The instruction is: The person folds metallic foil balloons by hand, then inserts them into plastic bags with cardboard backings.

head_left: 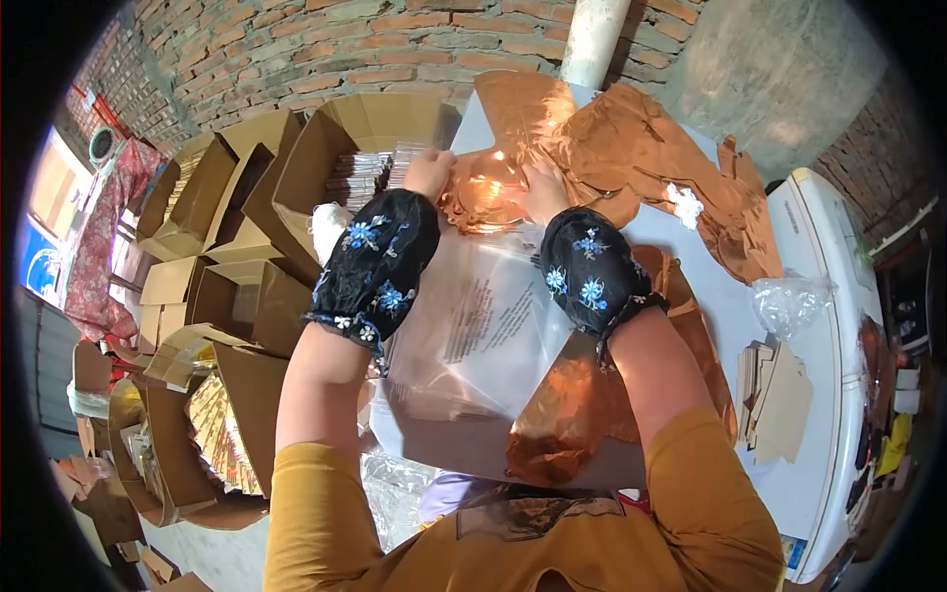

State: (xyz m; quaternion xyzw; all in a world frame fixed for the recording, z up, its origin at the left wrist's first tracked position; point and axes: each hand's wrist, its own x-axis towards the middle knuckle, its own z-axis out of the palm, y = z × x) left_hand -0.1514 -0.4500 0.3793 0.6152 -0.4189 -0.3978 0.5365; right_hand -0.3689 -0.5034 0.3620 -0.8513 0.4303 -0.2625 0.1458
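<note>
Shiny copper-coloured sheets [483, 187] lie at the far side of the white table [720, 326], between my two hands. My left hand [430, 176] rests at their left edge, its fingers bent and partly hidden against the sheet. On their right part lies my right hand [544, 192], with fingers spread. Nearer to me is a stack of clear plastic bags [473, 326] with printed text, reaching up under the copper sheets. Another copper-coloured sheet [572, 405] lies partly beneath my right forearm. Black sleeve covers with blue flowers wrap both wrists.
Open cardboard boxes [237, 296] crowd the left side, one holding folded fans [222, 429]. More copper sheets [641, 138] spread over the back right. Crumpled clear plastic [792, 304] and cardboard pieces [774, 400] lie at the right. A brick wall stands behind.
</note>
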